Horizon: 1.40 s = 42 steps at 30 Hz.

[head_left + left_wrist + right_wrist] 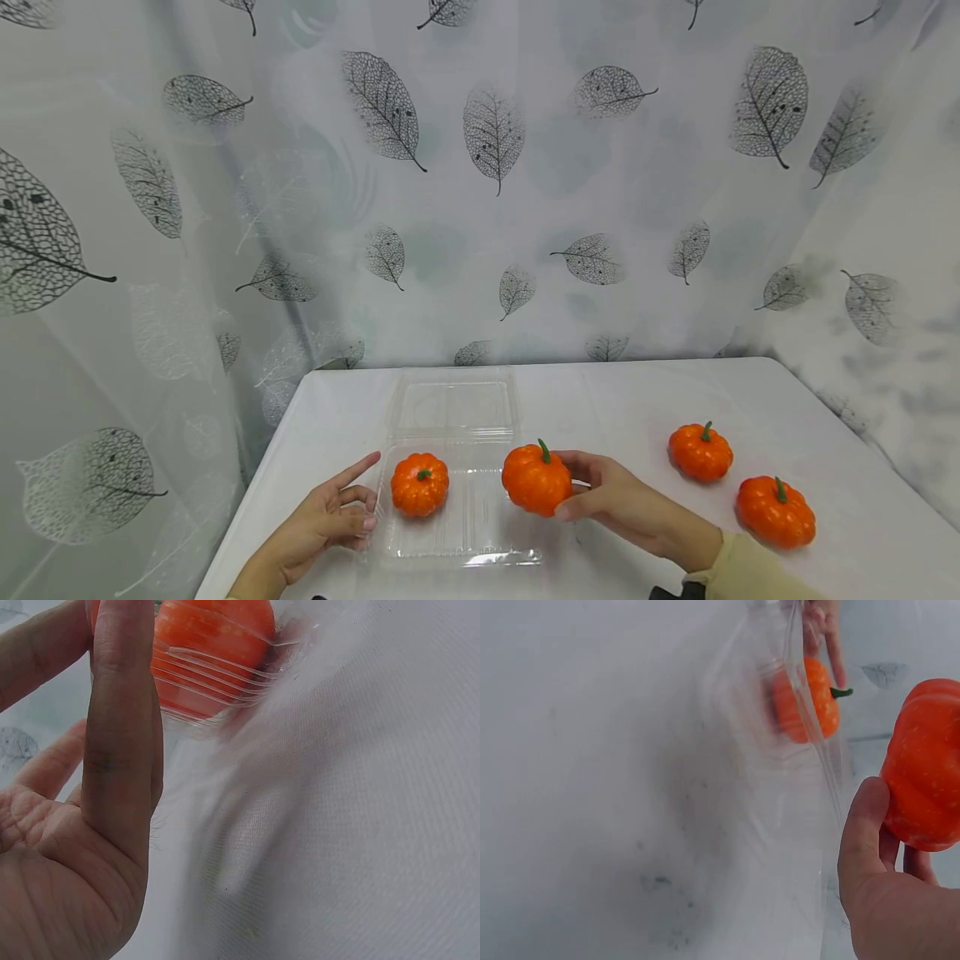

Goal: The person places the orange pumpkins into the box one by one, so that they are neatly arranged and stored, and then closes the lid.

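Four orange toy pumpkins on white table [825,417]. One pumpkin [536,479] gripped in right hand [626,504], thumb and fingers curled round its right side, held just above right edge of clear plastic clamshell container [457,533]; right wrist view confirms thumb against pumpkin's lower side. Second pumpkin [419,484] already sitting in container's left part, stem up. Container lid [455,404] flipped open, lying flat behind tray toward curtain. Left hand [330,521] resting at container's left edge, just beside second pumpkin; index finger stretched out, other fingers loosely bent, gripping nothing. Contact with container wall looks likely in left wrist view, where finger stands against ribbed plastic with pumpkin behind it, but blurred, cannot tell for sure. Two more pumpkins loose on table right of right hand: one [701,452] farther back, one [775,512] nearer front edge, near each other, not touching, well apart from container. Pale sleeve [750,571] on right forearm at bottom edge. Leaf-print curtain [495,167] hanging behind and to both sides of table.
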Available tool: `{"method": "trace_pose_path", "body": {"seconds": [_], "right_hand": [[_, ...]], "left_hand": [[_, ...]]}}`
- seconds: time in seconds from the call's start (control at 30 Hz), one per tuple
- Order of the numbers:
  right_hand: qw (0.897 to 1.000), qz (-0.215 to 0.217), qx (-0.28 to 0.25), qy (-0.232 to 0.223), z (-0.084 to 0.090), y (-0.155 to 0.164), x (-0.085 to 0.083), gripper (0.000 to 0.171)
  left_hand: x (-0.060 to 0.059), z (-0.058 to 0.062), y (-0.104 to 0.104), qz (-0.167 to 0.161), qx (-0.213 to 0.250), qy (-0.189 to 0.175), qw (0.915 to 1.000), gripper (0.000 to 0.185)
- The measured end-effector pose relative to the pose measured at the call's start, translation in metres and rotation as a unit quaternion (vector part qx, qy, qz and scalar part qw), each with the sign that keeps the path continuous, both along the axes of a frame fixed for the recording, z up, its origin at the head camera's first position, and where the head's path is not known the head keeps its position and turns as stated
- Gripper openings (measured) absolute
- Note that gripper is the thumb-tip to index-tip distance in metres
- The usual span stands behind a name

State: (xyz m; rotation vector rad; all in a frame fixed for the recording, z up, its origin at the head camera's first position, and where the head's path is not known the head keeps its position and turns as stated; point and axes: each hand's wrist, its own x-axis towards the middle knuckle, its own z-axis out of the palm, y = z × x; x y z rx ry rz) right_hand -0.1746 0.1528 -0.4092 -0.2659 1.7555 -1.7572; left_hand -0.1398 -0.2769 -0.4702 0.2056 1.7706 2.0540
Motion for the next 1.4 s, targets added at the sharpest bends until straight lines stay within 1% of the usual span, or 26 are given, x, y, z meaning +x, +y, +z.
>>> {"method": "trace_pose_path", "body": {"seconds": [0.33,0.47,0.87,1.0,1.2,1.4], "right_hand": [[0.999,0.018,-0.027,-0.026,0.009,-0.013,-0.001,0.082],[0.999,0.019,-0.036,-0.024,0.012,-0.018,-0.002,0.082],[0.999,0.019,-0.035,0.011,0.015,-0.033,-0.006,0.078],[0.999,0.013,-0.021,0.031,0.013,-0.037,-0.01,0.076],[0.998,-0.014,0.021,0.062,0.011,-0.043,-0.014,0.079],[0.995,-0.026,0.036,0.088,0.007,-0.045,-0.018,0.079]], "left_hand": [[0.0,-0.001,-0.001,0.001,0.003,-0.001,1.0,0.089],[0.0,-0.002,-0.001,0.001,0.004,0.0,1.0,0.089],[0.0,-0.001,-0.002,0.003,0.001,-0.005,1.0,0.089],[0.0,0.0,-0.001,0.001,0.003,-0.002,1.0,0.088],[0.001,0.001,-0.001,0.0,0.006,-0.005,1.0,0.088],[0.001,0.0,-0.002,-0.001,0.01,-0.003,0.9999,0.088]]}}
